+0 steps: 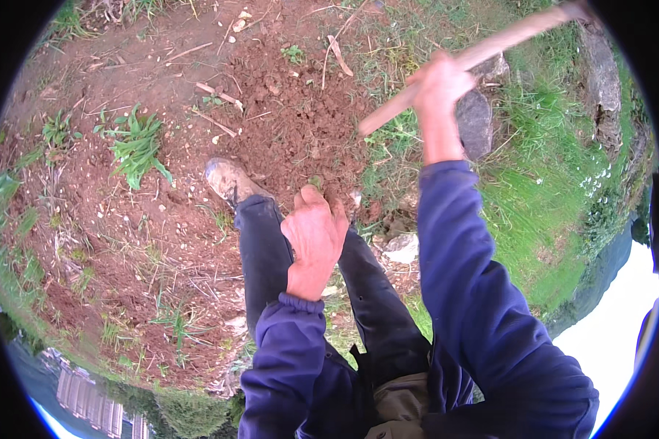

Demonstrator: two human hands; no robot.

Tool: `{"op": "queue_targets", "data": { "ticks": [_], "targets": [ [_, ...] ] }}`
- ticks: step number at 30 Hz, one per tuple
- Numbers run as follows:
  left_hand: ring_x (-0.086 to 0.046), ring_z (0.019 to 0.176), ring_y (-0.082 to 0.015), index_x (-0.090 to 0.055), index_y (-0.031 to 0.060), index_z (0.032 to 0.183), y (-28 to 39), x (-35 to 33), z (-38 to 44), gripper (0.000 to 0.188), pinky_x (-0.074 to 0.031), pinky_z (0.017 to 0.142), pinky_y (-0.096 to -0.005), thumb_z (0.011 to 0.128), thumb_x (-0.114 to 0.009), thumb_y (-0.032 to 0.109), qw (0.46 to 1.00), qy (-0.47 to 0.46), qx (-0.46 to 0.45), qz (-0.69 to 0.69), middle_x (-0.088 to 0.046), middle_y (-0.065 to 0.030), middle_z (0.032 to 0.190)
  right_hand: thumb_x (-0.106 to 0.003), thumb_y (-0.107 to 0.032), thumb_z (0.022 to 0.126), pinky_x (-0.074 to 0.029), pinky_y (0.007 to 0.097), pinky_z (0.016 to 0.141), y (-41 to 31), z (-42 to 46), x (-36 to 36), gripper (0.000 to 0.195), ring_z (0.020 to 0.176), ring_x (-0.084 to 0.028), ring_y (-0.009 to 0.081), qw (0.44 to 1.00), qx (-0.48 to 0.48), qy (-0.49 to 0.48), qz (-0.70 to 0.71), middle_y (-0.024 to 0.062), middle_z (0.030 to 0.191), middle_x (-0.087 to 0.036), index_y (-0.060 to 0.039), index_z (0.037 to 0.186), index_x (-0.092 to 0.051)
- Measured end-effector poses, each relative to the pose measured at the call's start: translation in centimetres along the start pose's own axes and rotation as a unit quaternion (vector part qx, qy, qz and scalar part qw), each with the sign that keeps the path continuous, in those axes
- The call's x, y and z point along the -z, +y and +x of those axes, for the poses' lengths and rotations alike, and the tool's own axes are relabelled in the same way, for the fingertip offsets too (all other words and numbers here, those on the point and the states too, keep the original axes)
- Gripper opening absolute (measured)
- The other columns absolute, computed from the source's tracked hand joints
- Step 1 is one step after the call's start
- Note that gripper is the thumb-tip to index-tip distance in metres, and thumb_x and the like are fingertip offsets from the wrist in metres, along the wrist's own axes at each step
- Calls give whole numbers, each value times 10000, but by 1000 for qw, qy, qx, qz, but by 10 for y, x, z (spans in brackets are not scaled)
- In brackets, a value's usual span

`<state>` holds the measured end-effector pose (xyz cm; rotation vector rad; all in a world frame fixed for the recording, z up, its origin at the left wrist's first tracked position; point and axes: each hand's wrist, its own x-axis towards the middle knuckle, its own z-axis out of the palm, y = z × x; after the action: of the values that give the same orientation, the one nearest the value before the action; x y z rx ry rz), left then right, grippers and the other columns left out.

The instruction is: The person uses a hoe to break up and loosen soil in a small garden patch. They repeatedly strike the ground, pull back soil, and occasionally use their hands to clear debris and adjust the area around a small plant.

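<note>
My right hand [442,82] grips a long wooden tool handle [502,41], raised and slanting up to the right. The handle is motion-blurred, and whatever head it carries is lost at the dark rim of the picture. My left hand [316,236] is low in front of my legs, palm down with curled fingers. A small green bit of plant [316,181] shows at its fingertips; whether the fingers hold it, I cannot tell. Beyond that hand spreads a patch of loosened reddish-brown soil [302,120].
My muddy left boot [228,178] stands at the soil's edge. A leafy green plant [137,145] grows to the left. On the right are a grey rock [474,125], a pale stone [402,248] and a grassy slope [532,219]. Dry stalks [219,96] litter the ground.
</note>
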<state>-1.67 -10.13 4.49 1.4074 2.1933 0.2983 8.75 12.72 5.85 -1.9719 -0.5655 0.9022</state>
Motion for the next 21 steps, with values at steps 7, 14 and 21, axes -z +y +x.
{"op": "queue_targets", "data": {
  "ticks": [7, 14, 21],
  "targets": [
    [-643, 667, -412, -518, 7, 862, -16, -3, 12, 321, -517, 584, -481, 810, -655, 293, 994, -88, 59, -12, -636, -233, 779, -591, -109, 852, -437, 347, 410, 245, -143, 79, 121, 468, -512, 196, 860, -441, -240, 87, 53, 593, -505, -36, 769, -544],
    [-651, 695, -423, -533, -38, 876, -14, -8, 32, 348, -524, 625, -487, 840, -615, 298, 991, -122, 50, -25, -641, -261, 753, -597, -53, 807, -384, 326, 324, 159, -166, 152, 173, 363, -443, 150, 852, -439, -216, -186, 46, 512, -470, -12, 653, -531],
    [-667, 715, -392, -536, -12, 838, -32, -6, 45, 333, -531, 639, -470, 795, -671, 289, 992, -73, 98, -28, -656, -232, 781, -610, -96, 784, -407, 288, 331, 52, -97, 125, 145, 384, -439, 109, 970, -38, -208, -124, 21, 533, -496, -3, 682, -566]
  ]
}}
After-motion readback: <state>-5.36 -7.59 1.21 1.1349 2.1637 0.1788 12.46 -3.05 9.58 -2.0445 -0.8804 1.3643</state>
